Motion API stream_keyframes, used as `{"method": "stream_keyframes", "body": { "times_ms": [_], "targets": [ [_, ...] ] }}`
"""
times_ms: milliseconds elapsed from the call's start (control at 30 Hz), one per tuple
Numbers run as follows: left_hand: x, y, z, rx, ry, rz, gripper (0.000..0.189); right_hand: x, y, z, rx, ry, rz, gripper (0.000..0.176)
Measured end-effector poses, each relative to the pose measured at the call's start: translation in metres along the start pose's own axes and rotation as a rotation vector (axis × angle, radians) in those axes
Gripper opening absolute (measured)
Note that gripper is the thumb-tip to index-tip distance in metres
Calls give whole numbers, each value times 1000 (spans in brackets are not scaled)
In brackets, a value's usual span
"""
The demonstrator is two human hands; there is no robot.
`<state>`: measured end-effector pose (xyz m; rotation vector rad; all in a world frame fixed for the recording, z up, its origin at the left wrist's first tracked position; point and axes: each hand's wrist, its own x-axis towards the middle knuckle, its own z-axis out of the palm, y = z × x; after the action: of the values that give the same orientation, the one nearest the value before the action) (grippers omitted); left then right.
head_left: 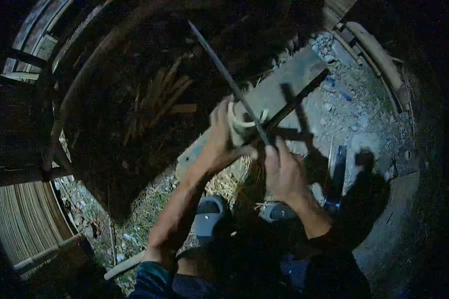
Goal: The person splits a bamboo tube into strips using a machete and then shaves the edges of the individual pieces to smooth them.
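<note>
Now a pale curved piece (240, 124) is gripped by the left hand (218, 147), fingers curled tight around it, on a grey plank (289, 79) lying over straw-strewn ground. A long blade (224, 74) is clenched at its handle by the right hand (284, 172) and laid across that piece.

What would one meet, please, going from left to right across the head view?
Stacked slats, left hand gripping a pale piece, right hand gripping the knife, dark blue bar on the gravel.
</note>
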<state>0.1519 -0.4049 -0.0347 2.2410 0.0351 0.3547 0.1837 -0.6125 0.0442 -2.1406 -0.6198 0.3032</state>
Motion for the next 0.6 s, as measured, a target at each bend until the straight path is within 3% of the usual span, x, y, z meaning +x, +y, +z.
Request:
{"method": "stream_keyframes", "body": {
  "times_ms": [33, 67, 100, 167, 200, 233, 300, 333, 367, 433, 467, 500, 533, 600],
  "targets": [
    [-4, -14, 4, 129, 67, 123, 137, 10, 15, 11, -54, -63, 111, 42],
    [-9, -28, 4, 70, 47, 77, 157, 10, 41, 27, -128, -39, 83, 43],
    [-3, -22, -1, 68, 29, 70, 157, 9, 51, 35, -120, -43, 101, 43],
    [3, -3, -17, 10, 186, 161, 150, 3, 70, 48, -57, -123, 154, 37],
    [9, 17, -27, 134, 128, 178, 126, -14, 116, 78, -244, -36, -32, 28],
    [14, 18, -25, 133, 132, 178, 126, -14, 118, 79, -246, -36, -35, 28],
    [26, 21, -17, 326, 49, 267, 94, -12, 120, 78, -311, -161, 125, 24],
    [30, 21, -13, 197, 70, 261, 77, -15, 128, 79, -317, -157, 127, 24],
    [28, 20, -12, 191, 69, 265, 77, -17, 134, 80, -293, -211, 172, 26],
    [19, 17, -13, -165, 13, -1, 78, -25, 144, 80, -269, -266, 220, 31],
    [18, 15, -8, -241, 144, 24, 85, -27, 137, 76, -264, -177, 276, 33],
    [15, 13, -9, -239, 144, 22, 85, -28, 133, 74, -258, -88, 328, 35],
    [11, 15, -11, -345, 193, -58, 85, -38, 161, 83, -246, -56, 242, 39],
    [7, -2, -13, -438, 185, -141, 79, -32, 135, 61, -69, -3, 313, 39]
  ]
}}
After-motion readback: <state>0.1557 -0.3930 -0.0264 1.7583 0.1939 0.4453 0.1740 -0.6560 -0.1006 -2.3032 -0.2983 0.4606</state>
